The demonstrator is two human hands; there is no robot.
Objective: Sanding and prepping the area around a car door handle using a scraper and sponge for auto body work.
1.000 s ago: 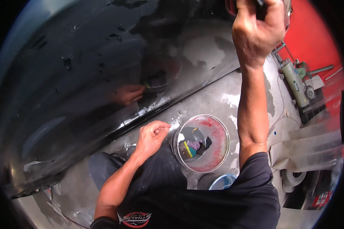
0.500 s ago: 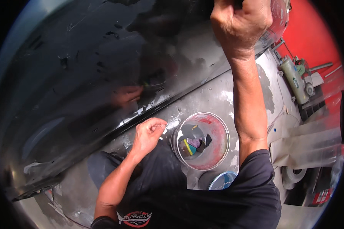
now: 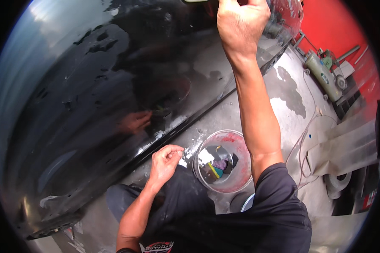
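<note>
A large glossy black car body panel (image 3: 63,126), wet in patches, fills the left and top. My right hand (image 3: 242,25) is raised against its upper part, fingers closed round a pale object at the top edge, mostly out of view. My left hand (image 3: 164,164) is low over my dark trouser leg near the panel's lower edge, fingertips pinched; anything in them is too small to make out. Beside it stands a bucket (image 3: 242,179) of water, holding several pads and pieces, yellow, teal, purple and black.
A second container (image 3: 247,203) is partly behind my sleeve. At right are a red wall (image 3: 329,25), a pale cylinder (image 3: 323,76) among metal tools, hoses on the concrete floor (image 3: 211,114), a crumpled translucent sheet (image 3: 342,152) and a grey ring-shaped item (image 3: 337,183).
My right hand has moved leftward along the upper panel, its forearm with it. The view has shifted slightly, showing more of the panel's upper left. My left hand keeps its pinched shape.
</note>
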